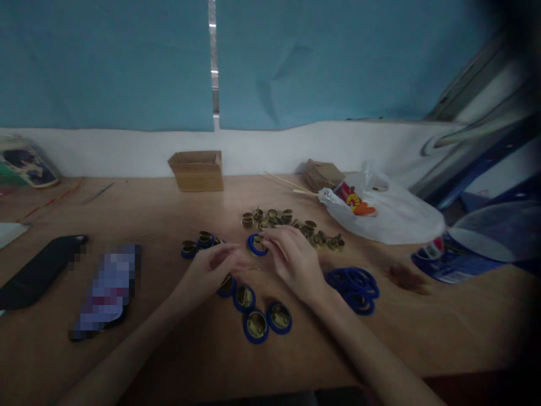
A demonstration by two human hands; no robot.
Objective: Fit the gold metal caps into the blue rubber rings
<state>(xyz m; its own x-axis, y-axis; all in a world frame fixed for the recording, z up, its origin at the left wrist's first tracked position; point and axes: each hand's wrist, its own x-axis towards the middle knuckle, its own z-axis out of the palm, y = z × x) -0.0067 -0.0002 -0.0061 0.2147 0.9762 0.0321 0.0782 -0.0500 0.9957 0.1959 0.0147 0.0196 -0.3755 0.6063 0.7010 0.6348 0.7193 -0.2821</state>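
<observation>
My right hand (293, 259) has its fingertips closed on a blue ring (252, 247) with brass-coloured metal in its opening; the fingers cover part of it. Left of it, my left hand (213, 269) holds nothing that I can see, its somewhat blurred fingers stretched toward the ring. Several round brass fittings set in blue rings (256, 326) lie in front of and beneath the left hand, and more (189, 248) sit behind it. Loose brass fittings (273, 215) are clustered beyond the right hand. A pile of plain blue rings (357, 285) rests beside my right forearm.
An open cardboard box (198, 173) stands by the wall. To the right are a white plastic bag (393, 211) with a colourful packet, a crumpled brown box (323, 175) and a tilted blue cup (460, 265). A phone (105, 290) and a black flat object (40, 273) lie left.
</observation>
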